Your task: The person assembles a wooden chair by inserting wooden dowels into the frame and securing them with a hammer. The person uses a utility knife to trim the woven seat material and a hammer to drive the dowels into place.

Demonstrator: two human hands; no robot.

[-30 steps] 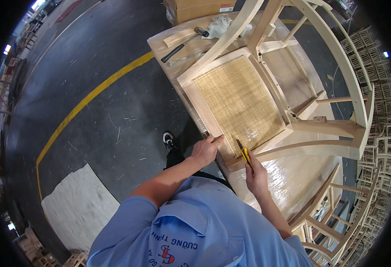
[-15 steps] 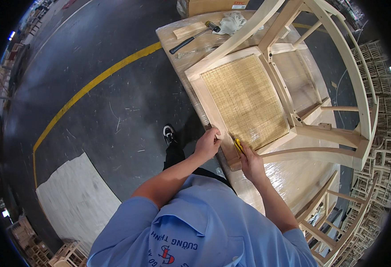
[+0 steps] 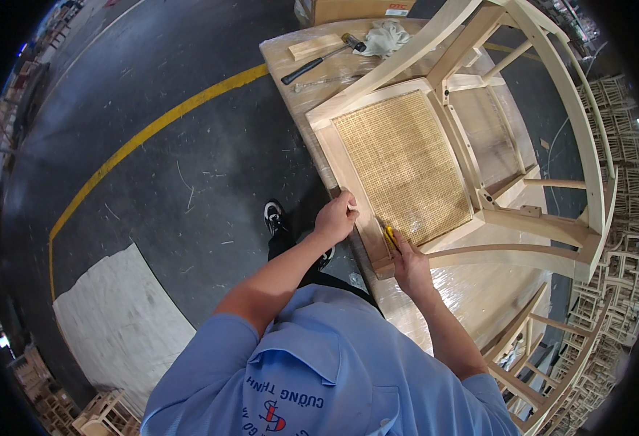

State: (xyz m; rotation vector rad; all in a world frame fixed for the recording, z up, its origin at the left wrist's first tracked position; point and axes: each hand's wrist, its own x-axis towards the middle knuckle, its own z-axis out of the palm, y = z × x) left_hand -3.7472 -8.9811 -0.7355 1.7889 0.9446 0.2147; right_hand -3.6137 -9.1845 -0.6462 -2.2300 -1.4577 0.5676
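A pale wooden chair [image 3: 345, 160] lies on its side, its woven cane seat panel [image 3: 407, 163] facing me. My right hand [image 3: 412, 267] grips a yellow utility knife [image 3: 390, 236], which lies against the lower corner of the panel, by the inner edge of the seat frame. Whether its blade is out, I cannot see. At the outer edge of the frame's near rail, my left hand [image 3: 337, 218] is closed with thumb and fingers pressed together. What it pinches, if anything, is too small to make out.
The chair rests on a plastic-wrapped table [image 3: 450, 291]. At the table's far end are a hammer [image 3: 323, 59], a wood block [image 3: 315, 47] and a white cloth [image 3: 386, 38], with a cardboard box [image 3: 356, 10] beyond. Another chair frame [image 3: 545, 356] stands at lower right.
My left hand has drawn slightly left and up, off the face of the seat rail. The right hand with the knife stays nearly in place. The whole view has shifted slightly.
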